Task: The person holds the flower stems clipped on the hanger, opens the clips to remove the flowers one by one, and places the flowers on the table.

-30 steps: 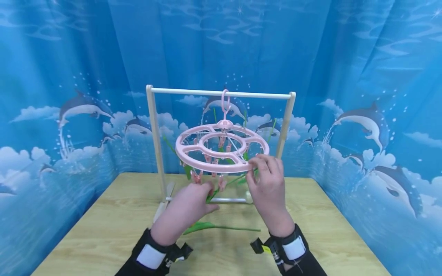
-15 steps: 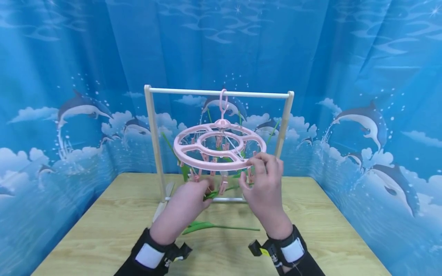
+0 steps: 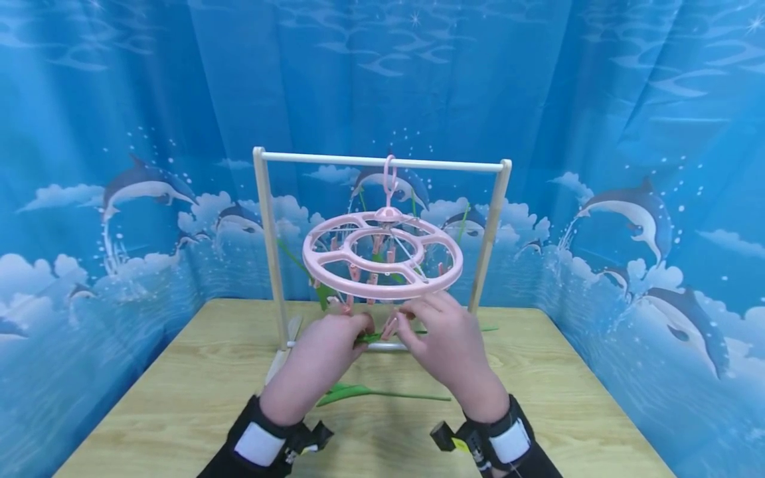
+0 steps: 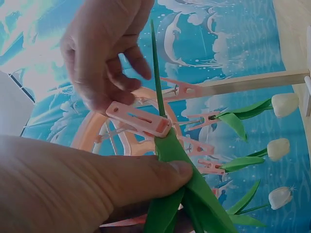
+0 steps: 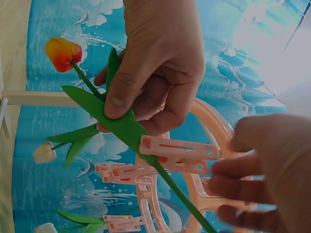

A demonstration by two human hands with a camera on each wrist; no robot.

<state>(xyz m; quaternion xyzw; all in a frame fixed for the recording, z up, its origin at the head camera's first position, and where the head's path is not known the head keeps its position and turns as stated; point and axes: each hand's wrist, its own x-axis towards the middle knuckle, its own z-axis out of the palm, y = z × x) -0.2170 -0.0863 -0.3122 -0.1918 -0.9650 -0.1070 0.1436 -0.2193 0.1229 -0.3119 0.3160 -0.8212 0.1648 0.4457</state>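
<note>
My left hand pinches a red-and-yellow tulip by its green leaves, the flower head beyond the fingers in the right wrist view. A pink clothespin hanging from the drying ring lies over leaf and stem, its nose at the leaf. My right hand has thumb and fingertips at the clothespin's handle end, pinching it, with the other fingers spread. The round pink clip hanger hangs by its hook above both hands. In the head view the left hand hides the flower head.
A wood-and-white stand carries the hanger on its top bar. White tulips hang upside down from other clothespins. A green leaf and stem lie on the wooden table. Dolphin-print curtains surround the table.
My right hand has left the hanger's rim and moved down and left to the clothespin. My left hand keeps the tulip, whose stem has swung down to nearly level.
</note>
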